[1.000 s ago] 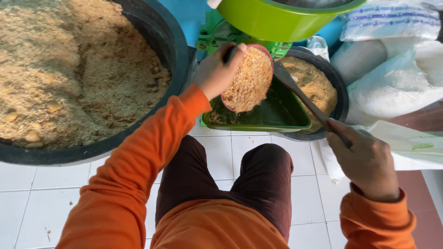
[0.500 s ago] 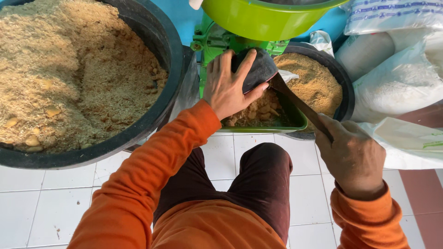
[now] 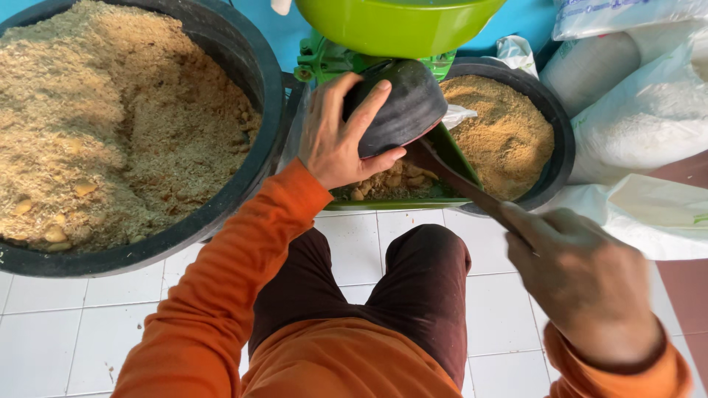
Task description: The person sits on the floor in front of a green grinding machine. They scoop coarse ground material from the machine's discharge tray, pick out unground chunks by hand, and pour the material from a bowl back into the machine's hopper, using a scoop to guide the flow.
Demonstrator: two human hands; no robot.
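- Black bowl [image 3: 402, 103]: round, dark, matte. It is turned upside down, its outer base facing up, and tilted over the green tray [image 3: 450, 151] below the green machine.
- Stick [image 3: 461, 184]: long, thin, dark. It runs diagonally from the lower right up into the tray, its tip beside the bowl's rim.
- Tray contents: tan, lumpy meal [image 3: 387, 183] lies beneath the bowl.

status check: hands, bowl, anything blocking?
Left hand grips upturned black bowl over green tray. Right hand holds dark stick. Nothing blocking.
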